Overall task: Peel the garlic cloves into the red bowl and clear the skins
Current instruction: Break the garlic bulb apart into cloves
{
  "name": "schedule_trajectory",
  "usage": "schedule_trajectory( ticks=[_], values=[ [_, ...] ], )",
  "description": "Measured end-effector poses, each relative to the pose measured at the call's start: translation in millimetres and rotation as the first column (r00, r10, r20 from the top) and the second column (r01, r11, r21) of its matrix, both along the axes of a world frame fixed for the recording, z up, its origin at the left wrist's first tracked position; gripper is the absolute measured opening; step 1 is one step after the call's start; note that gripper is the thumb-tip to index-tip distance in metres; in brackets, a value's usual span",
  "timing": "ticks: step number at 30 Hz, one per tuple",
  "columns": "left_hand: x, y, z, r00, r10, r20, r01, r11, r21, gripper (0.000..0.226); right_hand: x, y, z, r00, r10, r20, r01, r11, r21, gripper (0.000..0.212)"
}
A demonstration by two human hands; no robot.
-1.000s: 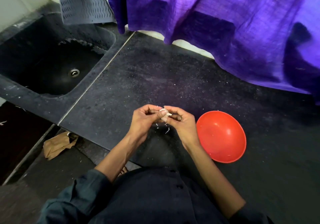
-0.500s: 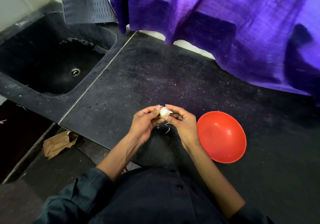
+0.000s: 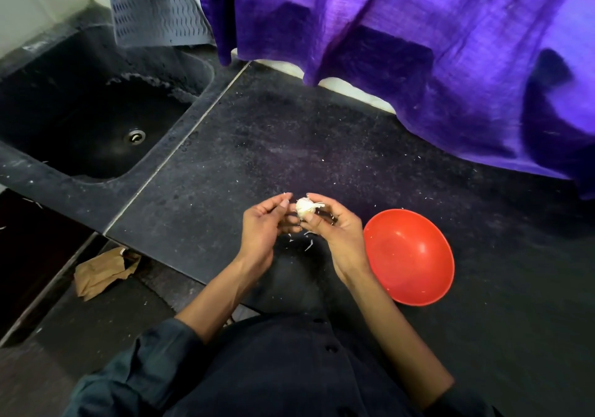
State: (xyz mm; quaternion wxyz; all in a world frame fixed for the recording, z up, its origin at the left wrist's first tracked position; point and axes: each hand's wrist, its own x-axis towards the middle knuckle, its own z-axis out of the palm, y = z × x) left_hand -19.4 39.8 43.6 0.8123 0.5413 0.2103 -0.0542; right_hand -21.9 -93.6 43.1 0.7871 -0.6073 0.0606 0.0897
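Garlic (image 3: pixel 303 208): small, white, papery, with thin root threads trailing to its right; held above the dark countertop (image 3: pixel 257 146), a little left of the red bowl (image 3: pixel 409 257) and apart from it. Whether a single clove or a small bulb: cannot tell.

Right hand (image 3: pixel 335 228): closed on the garlic, fingertips (image 3: pixel 311 221) pinching it from the right and from below, palm turned up and leftward. Left hand (image 3: pixel 260 226): just beside the garlic on its left, thumb and forefinger drawn together above the palm, apparently nipping a sliver of skin; contact with the garlic itself not clear. Remaining fingers loosely curled.

Skin fragments (image 3: pixel 308 245): a few pale slivers on the countertop directly under the hands; finer specks scattered across the surface.

Red bowl: upright on the countertop, right of the right wrist; only a few tiny pale flecks visible inside.

Further out: dark sink (image 3: pixel 38 171) sunk into the counter at far left, with a metal drain (image 3: pixel 136 135). Grey perforated mat (image 3: pixel 154 4) hanging behind it. Purple cloth (image 3: pixel 418 46) draped along the back edge. Crumpled brown paper (image 3: pixel 103 270) on the floor below the counter's front edge. Dark sleeves and shirt at bottom of view.
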Motion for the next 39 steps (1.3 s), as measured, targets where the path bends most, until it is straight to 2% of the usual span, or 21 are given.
schedule_trajectory(
  ticks=[4,10,16,25,34,39],
  values=[
    [-4,-2,8,0.997,-0.066,0.049,0.068,0.997,-0.045,0.027,0,0,-3,0.999,-0.031,-0.005,0.031,0.999,-0.033,0.028],
    [-1,1,9,0.999,-0.010,-0.036,0.002,0.971,-0.239,0.042,1,-3,-2,0.998,-0.055,0.010,0.055,0.998,-0.039,0.028],
    [2,4,6,0.999,0.016,-0.033,-0.020,0.988,-0.150,0.052,2,-4,-4,0.998,-0.044,0.055,0.050,0.992,-0.118,0.030],
    [2,0,7,0.998,0.069,-0.007,-0.070,0.995,-0.071,0.044,3,-2,-7,0.996,-0.056,0.076,0.070,0.977,-0.201,0.029],
    [0,-2,5,0.994,0.088,0.060,-0.087,0.996,-0.026,0.039,2,-1,-8,0.996,-0.072,0.046,0.078,0.988,-0.137,0.029],
    [1,-2,2,0.995,0.086,0.051,-0.084,0.996,-0.024,0.039,1,0,-11,0.997,-0.068,-0.047,0.068,0.998,-0.006,0.027]
  ],
)
